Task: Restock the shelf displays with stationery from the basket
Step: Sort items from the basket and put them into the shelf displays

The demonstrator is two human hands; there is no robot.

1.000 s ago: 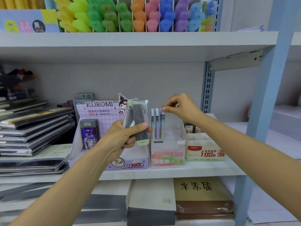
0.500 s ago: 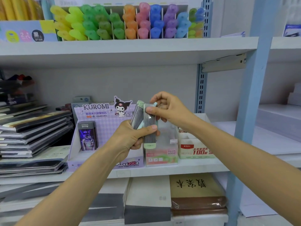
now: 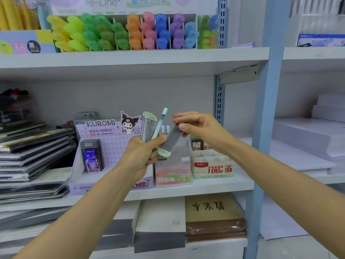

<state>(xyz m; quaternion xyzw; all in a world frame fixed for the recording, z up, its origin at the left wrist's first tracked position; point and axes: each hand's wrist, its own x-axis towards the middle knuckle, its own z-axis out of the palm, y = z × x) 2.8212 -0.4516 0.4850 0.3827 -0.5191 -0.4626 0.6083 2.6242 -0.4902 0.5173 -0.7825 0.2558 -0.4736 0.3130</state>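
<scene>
Left hand [image 3: 143, 156] grips several lead refill cases [image 3: 148, 126] before the shelf [image 3: 214, 186], right hand [image 3: 197, 128] pinches one tilted case [image 3: 170, 142] near the clear display box [image 3: 172, 171], which holds few; restocking looks partly done, held stock unplaced.

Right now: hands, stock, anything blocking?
Left hand grips a fan of lead cases. Right hand pinches one green-capped case, tilted. Path to Fruit Soda box behind looks open.

lead case [image 3: 170, 141] | clear, green-capped, tilted cap-down | case bundle [image 3: 148, 128] | upright, fanned, beside it
</scene>
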